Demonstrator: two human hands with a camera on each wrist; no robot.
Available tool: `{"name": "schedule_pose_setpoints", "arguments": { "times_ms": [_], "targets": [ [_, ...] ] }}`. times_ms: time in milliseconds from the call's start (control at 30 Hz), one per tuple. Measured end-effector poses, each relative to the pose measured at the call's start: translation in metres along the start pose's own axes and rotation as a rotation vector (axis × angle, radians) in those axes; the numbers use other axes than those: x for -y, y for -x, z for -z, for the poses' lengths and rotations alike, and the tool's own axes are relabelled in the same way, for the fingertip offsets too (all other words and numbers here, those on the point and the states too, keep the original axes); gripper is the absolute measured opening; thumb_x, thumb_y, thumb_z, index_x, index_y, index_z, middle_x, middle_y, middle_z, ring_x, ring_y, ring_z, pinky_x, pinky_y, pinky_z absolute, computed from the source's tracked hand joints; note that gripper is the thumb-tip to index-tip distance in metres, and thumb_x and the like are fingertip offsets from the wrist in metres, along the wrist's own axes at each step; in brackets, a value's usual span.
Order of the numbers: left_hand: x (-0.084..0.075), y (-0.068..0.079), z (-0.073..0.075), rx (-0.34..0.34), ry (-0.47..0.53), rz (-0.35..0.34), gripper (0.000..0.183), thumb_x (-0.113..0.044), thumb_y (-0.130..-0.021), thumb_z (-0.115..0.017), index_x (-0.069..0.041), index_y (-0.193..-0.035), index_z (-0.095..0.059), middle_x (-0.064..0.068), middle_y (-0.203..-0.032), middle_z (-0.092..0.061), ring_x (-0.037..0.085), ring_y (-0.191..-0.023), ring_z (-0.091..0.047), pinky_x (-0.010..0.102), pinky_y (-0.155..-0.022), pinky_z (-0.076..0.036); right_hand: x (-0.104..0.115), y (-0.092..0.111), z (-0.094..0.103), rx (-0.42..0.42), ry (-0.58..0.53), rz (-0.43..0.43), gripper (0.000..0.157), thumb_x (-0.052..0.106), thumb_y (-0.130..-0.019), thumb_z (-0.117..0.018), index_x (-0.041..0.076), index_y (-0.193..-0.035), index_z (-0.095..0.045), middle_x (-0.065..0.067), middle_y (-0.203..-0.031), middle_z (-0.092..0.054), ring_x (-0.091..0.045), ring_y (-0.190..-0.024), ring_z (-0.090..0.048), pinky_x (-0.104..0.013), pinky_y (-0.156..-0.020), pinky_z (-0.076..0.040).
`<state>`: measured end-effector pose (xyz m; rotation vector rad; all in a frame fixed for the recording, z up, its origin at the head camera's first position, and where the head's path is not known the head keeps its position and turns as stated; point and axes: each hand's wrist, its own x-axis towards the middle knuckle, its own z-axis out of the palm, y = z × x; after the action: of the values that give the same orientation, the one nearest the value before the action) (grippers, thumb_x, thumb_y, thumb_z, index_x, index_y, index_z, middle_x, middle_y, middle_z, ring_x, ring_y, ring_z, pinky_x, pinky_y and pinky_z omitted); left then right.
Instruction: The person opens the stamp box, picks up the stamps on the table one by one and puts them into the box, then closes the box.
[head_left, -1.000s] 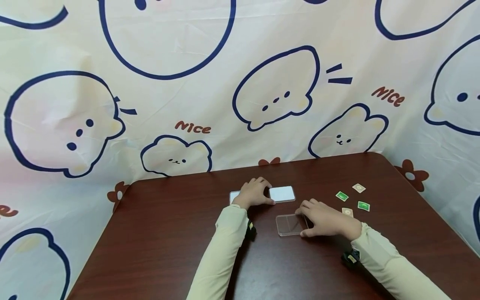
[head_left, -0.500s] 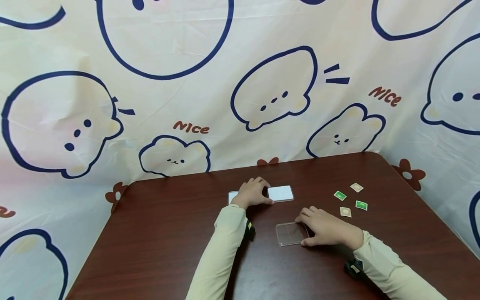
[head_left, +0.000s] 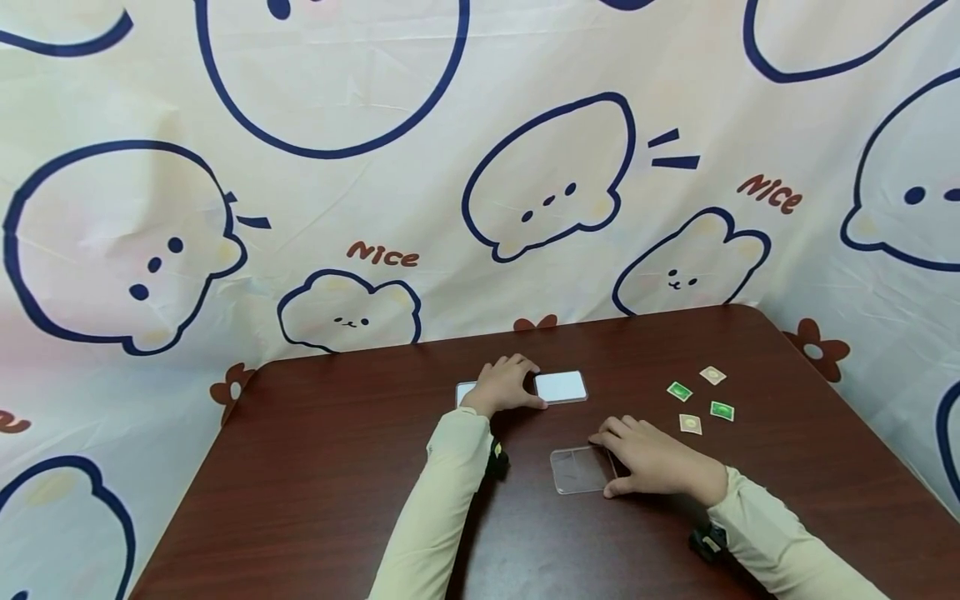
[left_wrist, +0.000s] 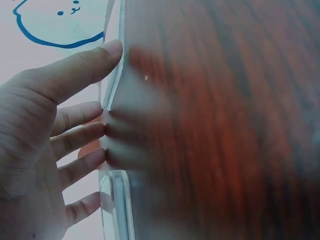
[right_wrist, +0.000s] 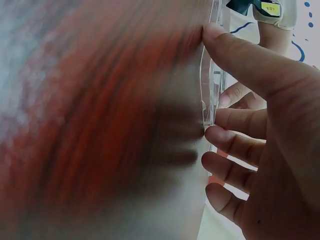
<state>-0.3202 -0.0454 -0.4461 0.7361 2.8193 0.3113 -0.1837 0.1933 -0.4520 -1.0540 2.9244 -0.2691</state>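
Observation:
My left hand (head_left: 504, 386) spans the left end of a flat clear case with a white panel (head_left: 562, 387), thumb at its near edge and fingertips toward its far corner. Partly hidden beneath that hand lies a second white-panelled case (head_left: 464, 392), seen as a clear rim (left_wrist: 120, 205) in the left wrist view. Closer to the person, my right hand (head_left: 652, 456) holds a transparent plastic case (head_left: 574, 472) by its right end. The right wrist view shows the thumb (right_wrist: 217, 32) on one edge of it; the other fingertips rest low by the tabletop.
Several small cards lie loose at the right: green ones (head_left: 679, 391) and pale ones (head_left: 712, 375). The dark brown table (head_left: 315, 475) meets a printed cloth backdrop (head_left: 427, 192) along its back edge.
My right hand has drawn the transparent case slightly toward the person, mostly in the first half second. The pale card it partly covered now shows fully. The left hand has stayed put.

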Motion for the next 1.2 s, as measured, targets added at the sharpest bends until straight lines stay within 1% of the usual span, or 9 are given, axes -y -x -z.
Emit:
{"name": "schedule_pose_setpoints", "arguments": {
  "times_ms": [100,200,333,433,567,700,800,967,1200],
  "targets": [
    [0.006,0.002,0.001,-0.001,0.033,-0.005,0.070,-0.058,-0.080,-0.070,-0.025,-0.139,-0.051,0.000,-0.148,-0.044,0.024,-0.135,-0.041,0.050,-0.110,-0.031,0.000,0.000,-0.001,-0.004,-0.029,-0.003,0.070,0.055,-0.080,-0.070,0.005,-0.127,-0.058,-0.004,-0.115,-0.054,-0.022,-0.100,-0.051,-0.038,-0.081,-0.043],
    [0.016,0.008,0.002,-0.020,0.076,-0.010,0.069,-0.058,-0.082,-0.068,-0.023,-0.139,-0.051,0.003,-0.146,-0.047,0.026,-0.134,-0.042,0.050,-0.109,-0.031,0.000,-0.003,-0.002,-0.025,-0.054,-0.009,0.066,0.054,-0.084,-0.066,0.006,-0.129,-0.058,-0.004,-0.116,-0.055,-0.020,-0.100,-0.051,-0.038,-0.082,-0.044],
    [0.034,0.023,0.005,-0.061,0.159,-0.009,0.067,-0.056,-0.085,-0.066,-0.019,-0.138,-0.052,0.005,-0.140,-0.053,0.028,-0.131,-0.045,0.052,-0.109,-0.031,0.002,-0.014,0.002,-0.074,-0.053,-0.034,0.055,0.044,-0.089,-0.066,0.007,-0.129,-0.058,-0.004,-0.113,-0.057,-0.016,-0.096,-0.051,-0.037,-0.081,-0.045],
    [0.050,0.035,0.008,-0.088,0.204,0.005,0.066,-0.054,-0.085,-0.066,-0.018,-0.138,-0.053,0.005,-0.139,-0.054,0.029,-0.131,-0.045,0.054,-0.111,-0.028,0.005,-0.026,0.008,-0.106,-0.052,-0.050,0.052,0.041,-0.090,-0.065,0.007,-0.129,-0.059,-0.005,-0.113,-0.059,-0.017,-0.096,-0.052,-0.038,-0.081,-0.047],
    [0.070,0.049,0.013,-0.117,0.207,0.045,0.067,-0.054,-0.083,-0.069,-0.018,-0.138,-0.053,0.004,-0.140,-0.054,0.030,-0.132,-0.044,0.055,-0.111,-0.027,0.007,-0.043,0.016,-0.119,-0.068,-0.064,0.049,0.041,-0.091,-0.065,0.008,-0.127,-0.060,-0.007,-0.115,-0.059,-0.018,-0.098,-0.054,-0.039,-0.082,-0.046],
    [0.084,0.062,0.018,-0.131,0.181,0.081,0.070,-0.053,-0.079,-0.073,-0.017,-0.137,-0.054,0.007,-0.137,-0.055,0.031,-0.127,-0.047,0.056,-0.107,-0.031,0.005,-0.059,0.017,-0.106,-0.066,-0.072,0.048,0.043,-0.091,-0.063,0.010,-0.126,-0.060,-0.006,-0.117,-0.058,-0.018,-0.101,-0.053,-0.037,-0.083,-0.045],
    [0.091,0.069,0.019,-0.138,0.171,0.098,0.073,-0.052,-0.076,-0.076,-0.016,-0.136,-0.055,0.009,-0.136,-0.055,0.032,-0.124,-0.049,0.056,-0.104,-0.033,0.004,-0.070,0.017,-0.100,-0.063,-0.071,0.051,0.045,-0.092,-0.062,0.010,-0.128,-0.059,-0.007,-0.121,-0.057,-0.020,-0.105,-0.054,-0.039,-0.086,-0.045],
    [0.097,0.076,0.016,-0.128,0.198,0.116,0.076,-0.051,-0.076,-0.076,-0.015,-0.138,-0.052,0.012,-0.141,-0.052,0.034,-0.129,-0.046,0.058,-0.106,-0.031,0.008,-0.084,0.018,-0.071,-0.120,-0.089,0.053,0.045,-0.092,-0.061,0.009,-0.131,-0.057,-0.011,-0.124,-0.059,-0.025,-0.112,-0.055,-0.046,-0.094,-0.045],
    [0.098,0.080,0.013,-0.112,0.261,0.112,0.077,-0.047,-0.076,-0.078,-0.013,-0.140,-0.050,0.013,-0.145,-0.046,0.035,-0.133,-0.042,0.059,-0.108,-0.028,0.018,-0.102,0.019,-0.052,-0.173,-0.097,0.052,0.042,-0.092,-0.062,0.008,-0.131,-0.056,-0.009,-0.119,-0.061,-0.021,-0.102,-0.059,-0.047,-0.096,-0.045]
  ]
}}
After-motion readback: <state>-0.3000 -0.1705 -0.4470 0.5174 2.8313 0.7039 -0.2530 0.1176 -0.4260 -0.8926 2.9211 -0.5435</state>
